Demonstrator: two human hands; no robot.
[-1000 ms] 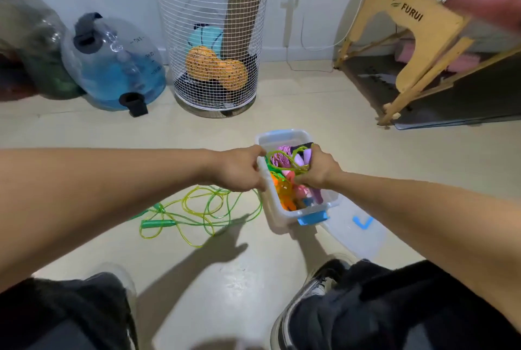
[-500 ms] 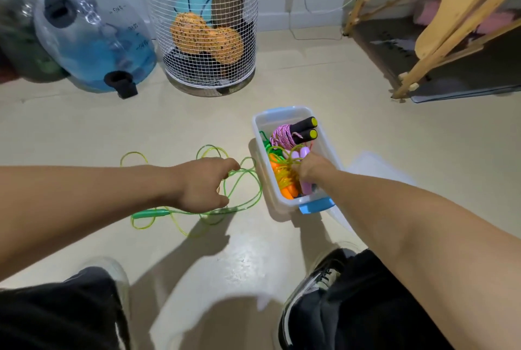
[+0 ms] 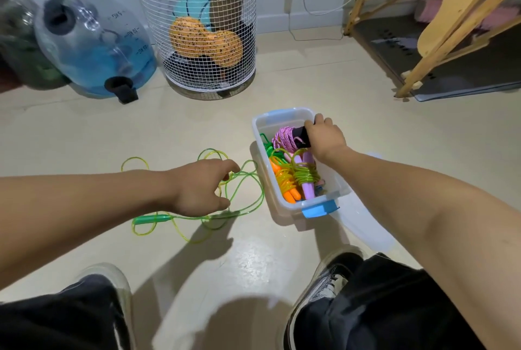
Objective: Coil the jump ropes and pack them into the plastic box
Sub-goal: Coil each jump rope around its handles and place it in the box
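At the far left, a dark rounded bag sits against the wall, and just beside it lies a clear water jug with blue liquid and a black cap. Right of the jug stands a white wire basket holding an orange peanut-shaped ball. On the floor in front, a loose green jump rope sprawls in untidy loops, its green handle lying near the person's left forearm. The left hand hovers over these loops with fingers curled downward, the fingertips at the cord; whether it actually pinches the rope cannot be told. Just right of the rope sits the plastic box, clear with blue latches, standing on the floor between the person's knees and the basket. Inside it lie coiled ropes: an orange-handled rope, a purple-handled rope wound in yellow-green cord, and at the far end a pink braided rope with black handles. The right hand reaches into the box's far end and grips those black handles, fingers wrapped over them. The clear lid lies on the floor touching the box's right side. At the far right, a wooden frame stands over a dark mat.
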